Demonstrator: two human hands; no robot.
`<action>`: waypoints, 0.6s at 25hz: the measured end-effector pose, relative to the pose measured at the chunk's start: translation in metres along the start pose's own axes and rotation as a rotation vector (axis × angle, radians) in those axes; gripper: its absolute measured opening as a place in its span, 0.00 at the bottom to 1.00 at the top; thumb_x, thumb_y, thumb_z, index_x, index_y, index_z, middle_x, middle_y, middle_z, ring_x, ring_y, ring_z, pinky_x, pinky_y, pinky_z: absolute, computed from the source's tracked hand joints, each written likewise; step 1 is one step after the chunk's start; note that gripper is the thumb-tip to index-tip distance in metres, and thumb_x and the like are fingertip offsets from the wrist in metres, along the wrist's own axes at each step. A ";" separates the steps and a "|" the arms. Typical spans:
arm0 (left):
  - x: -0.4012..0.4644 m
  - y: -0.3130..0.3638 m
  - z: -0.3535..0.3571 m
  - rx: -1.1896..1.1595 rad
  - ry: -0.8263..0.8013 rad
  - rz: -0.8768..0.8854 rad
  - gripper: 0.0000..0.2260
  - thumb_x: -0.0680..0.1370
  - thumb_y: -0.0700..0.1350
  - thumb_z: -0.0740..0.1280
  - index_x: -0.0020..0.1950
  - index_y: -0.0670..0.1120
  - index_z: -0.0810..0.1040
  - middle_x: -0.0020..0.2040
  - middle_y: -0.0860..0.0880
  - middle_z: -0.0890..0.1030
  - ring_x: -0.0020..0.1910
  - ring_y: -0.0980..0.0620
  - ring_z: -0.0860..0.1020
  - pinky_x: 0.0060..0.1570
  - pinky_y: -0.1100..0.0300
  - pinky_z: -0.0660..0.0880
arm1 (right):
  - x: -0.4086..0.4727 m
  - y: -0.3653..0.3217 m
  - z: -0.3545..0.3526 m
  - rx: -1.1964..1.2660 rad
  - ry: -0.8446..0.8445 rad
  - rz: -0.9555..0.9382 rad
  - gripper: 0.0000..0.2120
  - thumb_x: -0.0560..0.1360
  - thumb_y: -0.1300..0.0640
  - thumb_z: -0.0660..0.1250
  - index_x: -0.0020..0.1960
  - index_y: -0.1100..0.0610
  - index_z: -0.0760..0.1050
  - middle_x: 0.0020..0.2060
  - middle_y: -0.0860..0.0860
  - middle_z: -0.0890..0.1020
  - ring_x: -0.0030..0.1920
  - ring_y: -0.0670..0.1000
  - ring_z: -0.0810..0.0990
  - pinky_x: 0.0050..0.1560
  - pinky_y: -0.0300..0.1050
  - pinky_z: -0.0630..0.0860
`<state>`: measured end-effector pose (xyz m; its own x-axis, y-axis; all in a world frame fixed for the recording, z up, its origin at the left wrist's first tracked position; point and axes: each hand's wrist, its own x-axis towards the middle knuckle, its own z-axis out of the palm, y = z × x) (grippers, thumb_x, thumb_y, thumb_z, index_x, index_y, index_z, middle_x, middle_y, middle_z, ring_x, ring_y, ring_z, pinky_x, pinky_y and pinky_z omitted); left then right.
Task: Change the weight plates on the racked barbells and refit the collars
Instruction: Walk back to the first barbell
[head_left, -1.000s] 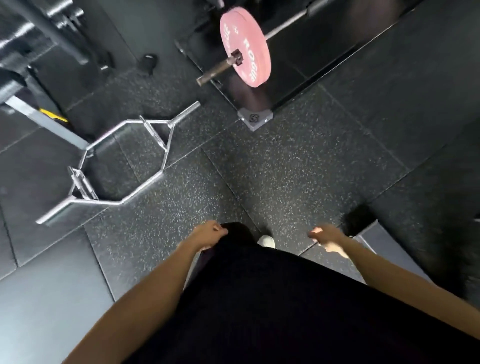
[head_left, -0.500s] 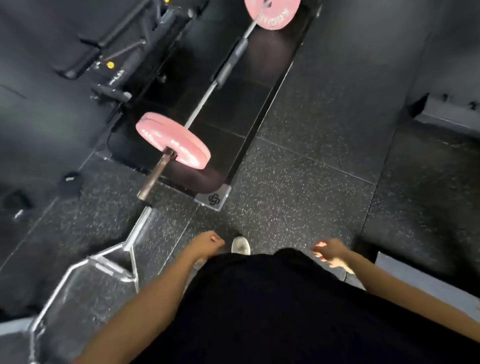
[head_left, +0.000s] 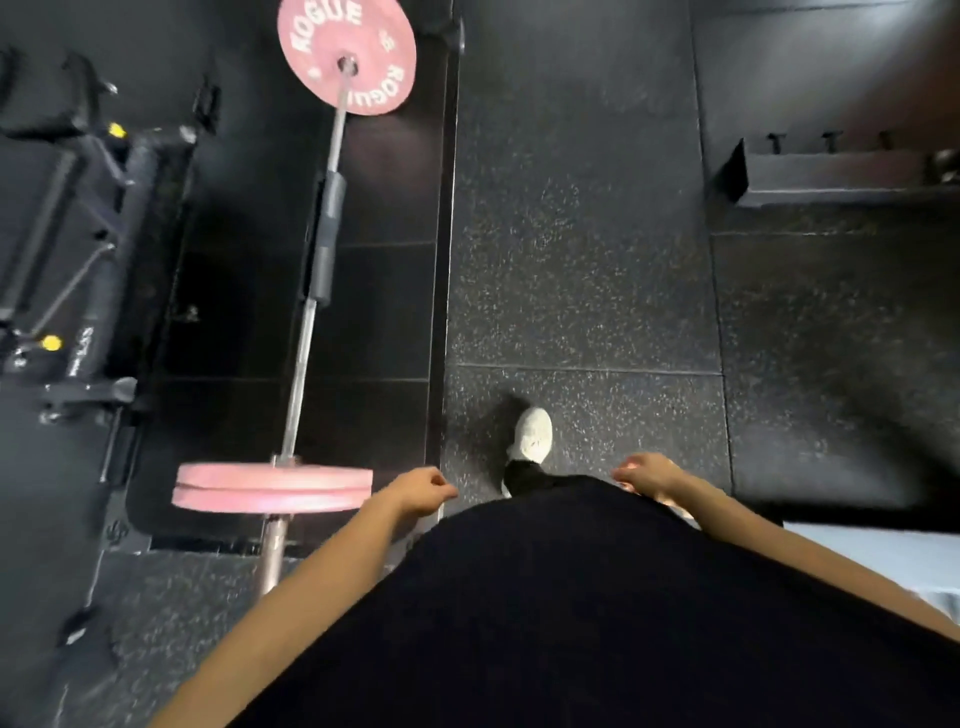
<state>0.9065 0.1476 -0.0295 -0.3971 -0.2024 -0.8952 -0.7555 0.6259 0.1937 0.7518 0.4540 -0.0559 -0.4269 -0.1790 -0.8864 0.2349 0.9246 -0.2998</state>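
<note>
— Where is the barbell (head_left: 311, 291) from where you stand?

— On the dark platform (head_left: 384, 312) to the person's left, running away from them. Its near end carries a pink plate (head_left: 272, 487), seen edge-on with a groove along its rim, so I cannot tell whether that is one plate or two pressed together. The bare sleeve (head_left: 274, 553) sticks out past it toward the person. The far end has a second pink plate (head_left: 347, 54), face up to us, with white lettering.

— Any collar on that near sleeve?

— I cannot make one out; that end is blurred.

— And the hands?

— Both hold nothing. The left hand (head_left: 418, 491) hangs just beside the near plate, apart from it, fingers loosely curled. The right hand (head_left: 647, 474) hangs on the other side of the body, fingers likewise slack and bent.

— Where are they standing?

— On the speckled rubber floor (head_left: 571, 260), right of the platform's edge, one white shoe (head_left: 532, 435) forward. A black bench (head_left: 67, 249) with yellow knobs sits left of the platform.
</note>
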 end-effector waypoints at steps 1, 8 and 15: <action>0.012 0.017 -0.029 -0.006 -0.005 -0.009 0.16 0.77 0.57 0.65 0.58 0.49 0.79 0.60 0.49 0.80 0.58 0.50 0.77 0.56 0.59 0.72 | 0.013 -0.021 -0.024 -0.006 -0.008 0.009 0.08 0.78 0.57 0.65 0.50 0.61 0.78 0.47 0.56 0.78 0.41 0.51 0.76 0.40 0.42 0.72; 0.100 0.127 -0.222 -0.194 0.183 0.023 0.14 0.78 0.55 0.65 0.59 0.50 0.77 0.58 0.47 0.80 0.57 0.49 0.77 0.56 0.58 0.70 | 0.104 -0.168 -0.180 0.081 0.045 -0.049 0.16 0.78 0.51 0.65 0.60 0.60 0.76 0.55 0.57 0.81 0.52 0.55 0.79 0.49 0.47 0.76; 0.237 0.241 -0.435 -0.058 0.098 0.075 0.14 0.79 0.56 0.63 0.59 0.49 0.77 0.53 0.51 0.78 0.52 0.51 0.75 0.50 0.60 0.68 | 0.220 -0.299 -0.340 -0.050 0.040 0.012 0.21 0.79 0.50 0.64 0.66 0.61 0.72 0.64 0.57 0.77 0.62 0.56 0.77 0.60 0.48 0.72</action>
<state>0.4037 -0.0771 -0.0202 -0.5009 -0.2312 -0.8341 -0.7494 0.5980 0.2842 0.2912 0.2525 -0.0412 -0.4587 -0.1557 -0.8748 0.1970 0.9422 -0.2710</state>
